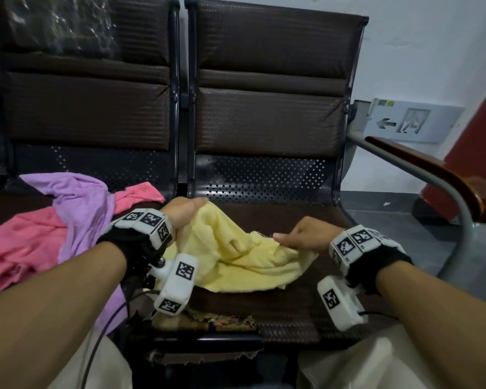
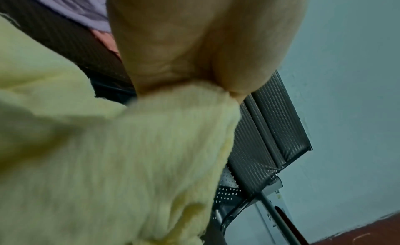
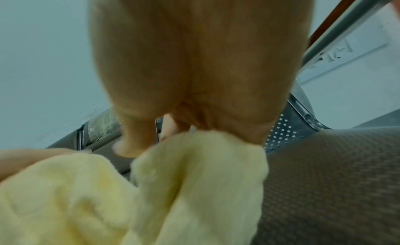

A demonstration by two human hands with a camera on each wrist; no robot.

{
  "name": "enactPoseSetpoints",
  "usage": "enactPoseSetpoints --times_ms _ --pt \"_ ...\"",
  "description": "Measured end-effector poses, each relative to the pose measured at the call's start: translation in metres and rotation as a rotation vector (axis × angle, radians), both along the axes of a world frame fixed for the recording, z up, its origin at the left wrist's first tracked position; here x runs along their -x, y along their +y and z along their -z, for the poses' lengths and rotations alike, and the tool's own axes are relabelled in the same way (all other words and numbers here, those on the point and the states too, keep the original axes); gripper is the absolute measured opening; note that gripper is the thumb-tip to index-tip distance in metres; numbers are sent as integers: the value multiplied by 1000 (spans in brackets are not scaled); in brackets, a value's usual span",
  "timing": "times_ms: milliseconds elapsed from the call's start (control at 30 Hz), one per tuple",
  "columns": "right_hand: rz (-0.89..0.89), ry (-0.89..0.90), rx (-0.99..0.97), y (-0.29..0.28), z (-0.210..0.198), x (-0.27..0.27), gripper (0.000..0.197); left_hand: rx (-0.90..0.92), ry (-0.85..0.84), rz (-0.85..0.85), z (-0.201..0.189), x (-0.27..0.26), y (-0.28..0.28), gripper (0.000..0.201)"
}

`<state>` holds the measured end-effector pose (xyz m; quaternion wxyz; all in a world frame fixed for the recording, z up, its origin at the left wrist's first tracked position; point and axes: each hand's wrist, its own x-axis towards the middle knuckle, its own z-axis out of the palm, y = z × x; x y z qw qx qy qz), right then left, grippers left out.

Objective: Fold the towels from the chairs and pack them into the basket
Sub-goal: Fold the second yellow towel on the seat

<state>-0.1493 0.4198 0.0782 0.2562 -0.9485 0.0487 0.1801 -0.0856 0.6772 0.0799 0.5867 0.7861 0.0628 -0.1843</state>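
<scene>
A crumpled yellow towel (image 1: 230, 256) lies on the seat of the right-hand chair (image 1: 292, 301). My left hand (image 1: 190, 210) grips its far left corner, lifted a little off the seat; the left wrist view shows the yellow towel (image 2: 129, 163) bunched in the left hand (image 2: 194, 74). My right hand (image 1: 298, 234) pinches the towel's right edge low over the seat, and the yellow towel (image 3: 194, 180) hangs from the right hand (image 3: 205, 111) in the right wrist view. A purple towel (image 1: 82, 209) lies over a pink towel (image 1: 23, 242) on the left chair. No basket is in view.
Two dark brown padded chairs stand side by side against a pale wall. A metal armrest with a wooden top (image 1: 432, 175) curves along the right chair's side. The right seat's front edge (image 1: 208, 324) is torn. My knees sit close to the seat fronts.
</scene>
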Motion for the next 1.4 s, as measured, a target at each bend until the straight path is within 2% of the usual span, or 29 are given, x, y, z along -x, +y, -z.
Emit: enactPoseSetpoints --times_ms 67,133,233,300,400,467,533,600,700,767,933,1100,1133,1233,1333,1400 --pt "59 -164 35 -2 0 -4 45 -15 -132 -140 -2 -5 0 42" --pt "112 -391 38 -2 -4 -5 17 61 -287 -291 -6 -8 -1 29" --pt "25 -661 40 2 -7 -5 17 149 -386 -340 -9 -7 -7 28" --pt "-104 -584 15 5 -7 -1 17 142 -356 -257 -5 -5 -11 30" --pt "-204 -159 1 3 3 8 10 6 -262 -49 3 -2 -18 26" --pt "-190 59 -9 -3 14 12 17 -146 -238 67 7 -1 -22 26" --pt "-112 231 -101 -8 24 15 20 -305 -205 212 13 1 -23 28" --pt "-37 296 -129 -13 30 15 21 -458 -181 408 19 4 -26 24" --pt "19 260 -87 -14 32 8 22 -673 -177 581 27 8 -31 16" --pt "33 221 -61 -9 34 -1 29 -706 -173 611 29 7 -33 13" --pt "-19 252 18 10 42 -20 46 -625 -202 520 29 -5 -25 24" --pt "-48 205 65 21 44 -31 51 -393 -180 389 30 -18 -17 22" --pt "-37 169 85 22 42 -33 47 -367 -174 369 30 -19 -16 21" --pt "74 3 97 20 34 -36 18 -295 -167 336 27 -18 -17 20" --pt "205 -213 -11 16 21 -33 17 -240 -184 293 22 -16 -17 22" --pt "202 -391 -96 18 9 -27 17 -200 -205 232 19 -15 -16 21"
